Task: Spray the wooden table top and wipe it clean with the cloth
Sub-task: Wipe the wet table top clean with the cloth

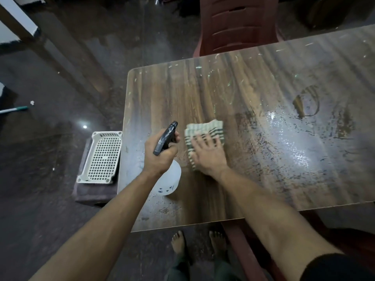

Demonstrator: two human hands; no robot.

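Note:
The wooden table top (263,82) fills the right of the head view, with wet patches and pale smears across it. My left hand (160,154) grips the black trigger head of a spray bottle (169,180); its white body hangs below my fist over the table's left part. Just to the right, my right hand (208,153) lies flat with fingers spread on a folded white cloth with dark green stripes (203,129). The cloth rests on the table and its lower part is hidden under my palm.
A dark red plastic chair (237,23) stands at the table's far edge. A white perforated tray (102,157) sits on a low grey block left of the table. A second red chair part (243,250) and my bare feet (199,242) are below the near edge.

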